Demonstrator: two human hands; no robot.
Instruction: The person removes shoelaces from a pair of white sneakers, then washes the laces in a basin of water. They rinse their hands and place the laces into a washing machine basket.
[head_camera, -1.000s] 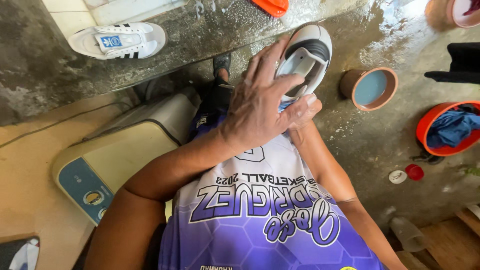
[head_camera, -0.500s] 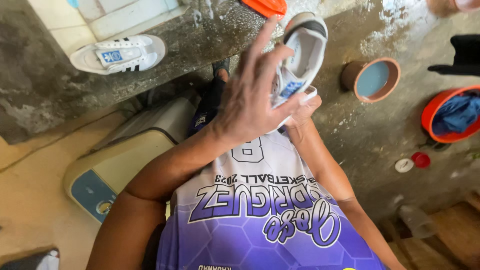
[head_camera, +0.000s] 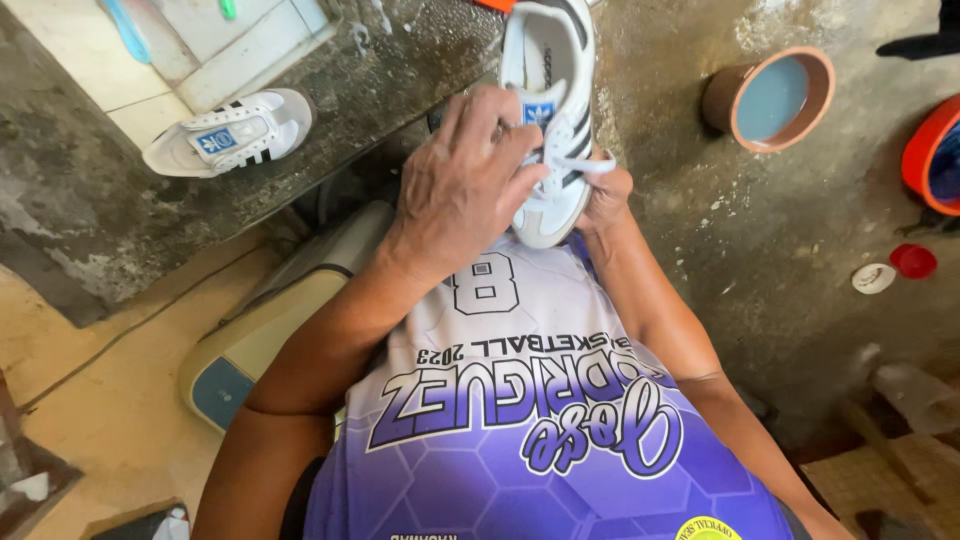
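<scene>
1. One wet concrete floor (head_camera: 760, 230) spreads under and to the right of the hands, dark and stained.
2. A raised concrete ledge (head_camera: 110, 230) lies up and to the left of the grip, speckled with suds.
3. A purple and white jersey (head_camera: 520, 420) fills the view just below the hands.
4. A cream and blue scale-like appliance (head_camera: 250, 345) sits on the tan floor, down and left of the grip.
5. A white shoe (head_camera: 550, 60) with black stripes is held in front of the chest, toe pointing toward the person.
6. A second white shoe (head_camera: 235, 130) rests on the ledge, well apart to the left of the held one.
7. A brown bowl (head_camera: 770, 95) of water stands to the right of the grip; a red basin (head_camera: 930, 150) is farther right, at the edge.
8. The left hand (head_camera: 465, 185) lies over the shoe's laced top, fingers curled and pressed onto it.
9. The right hand (head_camera: 605, 195) grips the shoe from beneath, fingers wrapped around the toe end, mostly hidden.
10. A red cap (head_camera: 912, 260) and a white cap (head_camera: 873, 278) lie right of the grip.
</scene>
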